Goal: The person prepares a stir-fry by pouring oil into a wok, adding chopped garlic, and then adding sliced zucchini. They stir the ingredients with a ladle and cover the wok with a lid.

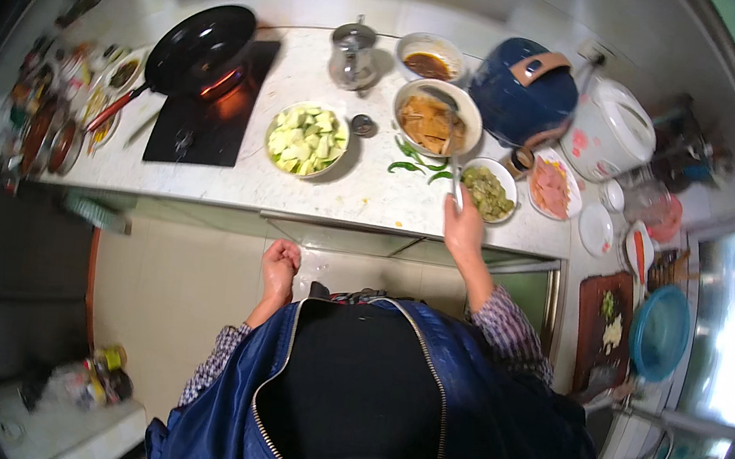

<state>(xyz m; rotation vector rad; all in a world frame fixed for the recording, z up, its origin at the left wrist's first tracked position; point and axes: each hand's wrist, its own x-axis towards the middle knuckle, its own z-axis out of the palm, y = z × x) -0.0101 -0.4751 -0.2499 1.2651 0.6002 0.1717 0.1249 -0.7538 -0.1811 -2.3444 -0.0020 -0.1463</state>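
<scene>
My right hand (465, 225) grips the handle of a metal ladle (453, 145), whose bowl rests in a white bowl (398, 124) of brownish sliced food (427, 122). Just beside that hand sits a small bowl of greenish cooked pieces (488, 191). Several green chili peppers (407, 167) lie on the counter to the left of the ladle. My left hand (280, 264) hangs over the floor in front of the counter edge, fingers curled in, with nothing visible in it. Beyond it on the counter stands a bowl of cut pale-green vegetable chunks (306, 139).
A black wok (199, 51) sits tilted on the glowing induction cooktop (203, 131), its red handle (115, 110) pointing left. At the back are a glass pot (353, 60), sauce bowl (429, 63) and blue cooker (524, 97). Rightward lie a plate of pink slices (552, 189) and a cutting board (588, 328).
</scene>
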